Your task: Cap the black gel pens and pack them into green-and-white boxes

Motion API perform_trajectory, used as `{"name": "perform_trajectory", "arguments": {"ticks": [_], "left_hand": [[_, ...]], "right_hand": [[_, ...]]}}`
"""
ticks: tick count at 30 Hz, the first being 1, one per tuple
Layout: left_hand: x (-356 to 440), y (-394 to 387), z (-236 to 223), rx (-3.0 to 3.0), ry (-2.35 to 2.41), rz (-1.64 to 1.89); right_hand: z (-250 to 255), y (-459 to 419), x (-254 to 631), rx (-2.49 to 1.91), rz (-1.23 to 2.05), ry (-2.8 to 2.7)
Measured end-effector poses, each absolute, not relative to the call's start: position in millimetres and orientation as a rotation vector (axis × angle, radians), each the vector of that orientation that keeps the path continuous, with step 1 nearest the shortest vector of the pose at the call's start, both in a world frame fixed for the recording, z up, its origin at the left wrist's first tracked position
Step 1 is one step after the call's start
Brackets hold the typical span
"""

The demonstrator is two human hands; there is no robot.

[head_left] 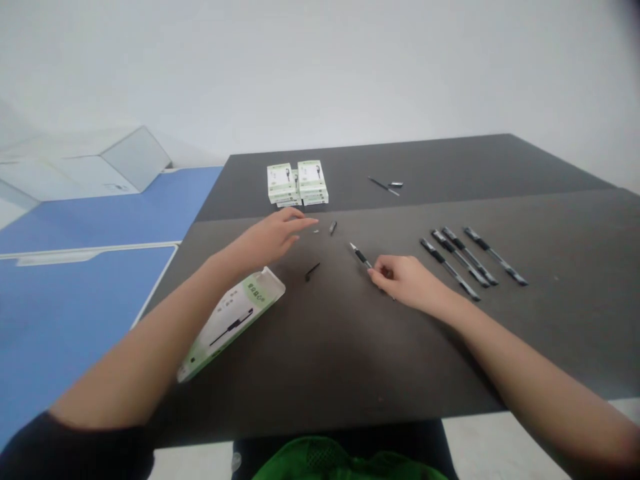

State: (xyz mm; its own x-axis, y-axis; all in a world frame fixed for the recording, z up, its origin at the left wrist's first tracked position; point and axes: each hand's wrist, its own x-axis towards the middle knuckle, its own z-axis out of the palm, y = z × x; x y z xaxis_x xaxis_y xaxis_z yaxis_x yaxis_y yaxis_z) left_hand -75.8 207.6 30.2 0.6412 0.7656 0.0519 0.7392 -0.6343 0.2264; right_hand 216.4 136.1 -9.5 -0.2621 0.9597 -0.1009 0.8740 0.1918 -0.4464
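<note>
My right hand (400, 277) pinches an uncapped gel pen (360, 255) by its barrel, its tip pointing up and to the left. Nothing is held in my left hand (275, 233), whose fingers stretch out over the table. Just beyond those fingertips lie a small pale piece (316, 231) and a short dark pen cap (333, 228). Between my hands rests a small black clip-like part (313, 271). A white and green pen box (233, 317) lies flat, partly hidden under my left forearm.
Several capped pens (453, 259) lie side by side at the right. Stacked small white-green boxes (298, 181) stand at the back. A thin refill (383, 185) and a clear-and-dark cap (396, 184) lie behind. A blue table (105, 280) adjoins at left, with a white carton (95, 170).
</note>
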Motion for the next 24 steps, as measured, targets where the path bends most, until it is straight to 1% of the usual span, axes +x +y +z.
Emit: {"name": "perform_trajectory", "arguments": {"ticks": [4, 7, 9, 12, 15, 19, 24], "left_hand": [[-33.4, 277.0, -2.1, 2.680, 1.085, 0.154], [-20.1, 297.8, -22.3, 2.682, 1.069, 0.218], [-19.0, 301.0, -25.9, 2.676, 1.064, 0.286], [-23.0, 297.4, -18.1, 2.645, 1.060, 0.392], [-27.5, 286.8, -1.9, 2.587, 1.028, 0.407], [-28.5, 264.9, 18.9, 2.556, 0.979, 0.374], [-26.6, 241.3, 32.8, 2.578, 0.921, 0.380]], "right_hand": [[-5.3, 132.7, 224.6, -1.754, 0.668, -2.175], [-1.3, 132.2, 226.4, -1.746, 0.640, -2.090], [1.8, 131.7, 228.1, -1.717, 0.611, -2.047], [6.5, 130.6, 232.3, -1.638, 0.655, -1.996], [9.6, 130.0, 236.2, -1.527, 0.692, -1.964], [11.1, 128.9, 237.2, -1.483, 0.514, -1.942], [12.6, 125.5, 234.5, -1.484, 0.426, -2.004]]}}
